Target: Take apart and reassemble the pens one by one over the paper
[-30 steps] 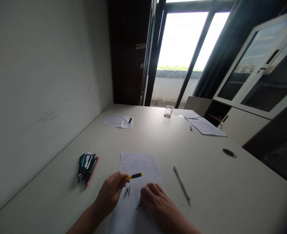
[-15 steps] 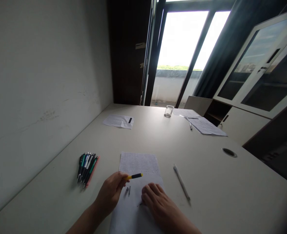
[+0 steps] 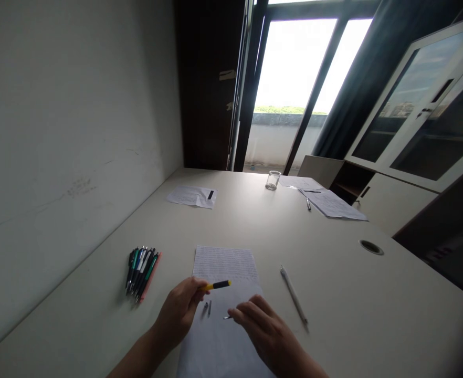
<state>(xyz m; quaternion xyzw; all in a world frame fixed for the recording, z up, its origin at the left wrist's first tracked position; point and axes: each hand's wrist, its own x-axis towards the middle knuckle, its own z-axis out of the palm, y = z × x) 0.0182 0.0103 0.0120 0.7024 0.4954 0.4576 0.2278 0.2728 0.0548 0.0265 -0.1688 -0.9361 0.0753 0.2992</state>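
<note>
My left hand [image 3: 179,307] is closed around a yellow pen barrel with a black grip [image 3: 219,285], its grip end pointing right. Between the fingertips of my right hand [image 3: 259,320] is a thin pen part [image 3: 227,317], with a small metallic end poking out to the left; the rest is hidden by the fingers. Below both hands lies a sheet of paper [image 3: 227,262] with lines of writing on its upper part. Two small loose pen parts, a dark tip piece [image 3: 206,305] and a slim grey piece [image 3: 210,308], rest on the paper between my hands.
A white pen [image 3: 293,295] lies right of the paper. To the left is a bundle of several pens [image 3: 141,274]. Farther back are a crumpled sheet [image 3: 192,196], a glass jar [image 3: 272,180] and papers [image 3: 332,203] with a pen [image 3: 308,203]. A cable hole [image 3: 371,247] is at right.
My right hand has lifted slightly from the paper, and its fingers have straightened. The thin part in it has risen and now points left. My left hand holds almost the same position.
</note>
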